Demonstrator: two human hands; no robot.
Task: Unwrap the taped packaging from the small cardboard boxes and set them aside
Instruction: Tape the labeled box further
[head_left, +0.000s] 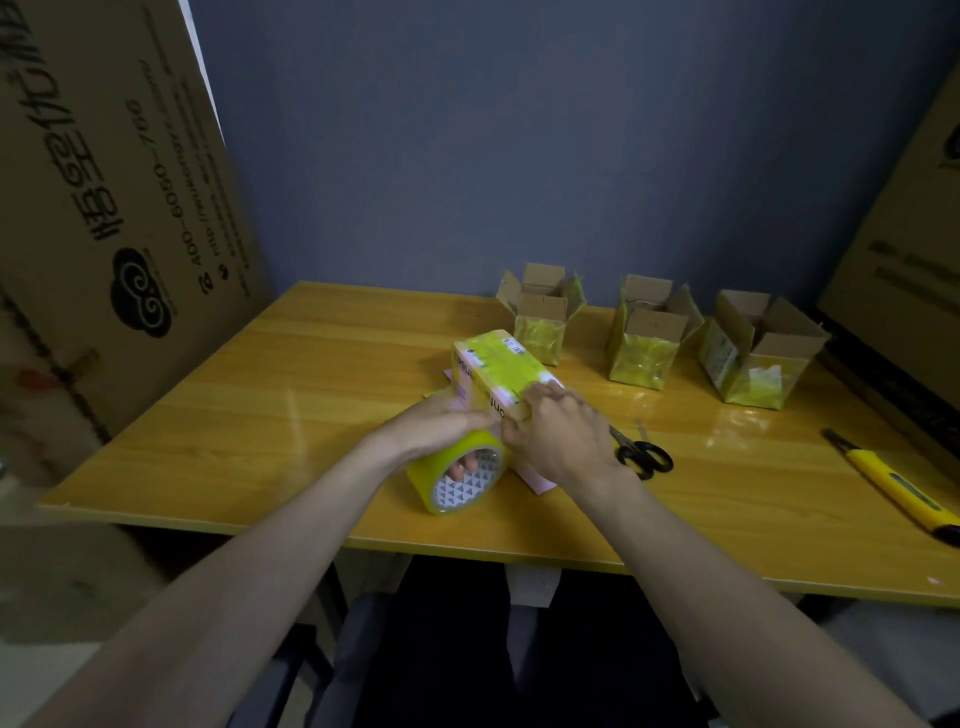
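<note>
Hands on taped carton

Fingers of the right hand (563, 441) pinch the near end of a long carton (498, 374) wrapped in yellow tape; the left hand (441, 423) curls round a yellow tape roll (457, 475) touching it. Behind the carton on the wooden counter (260, 415), against a blue-grey wall (519, 130), stand three opened small boxes (647, 332), contents unclear. Scissors (641, 454) lie beside the carton.

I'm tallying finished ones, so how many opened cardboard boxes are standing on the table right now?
3, in a row along the table's far side: the left box, the middle box, the right box. All have flaps up. A fourth, closed box lies under the hands.
</note>
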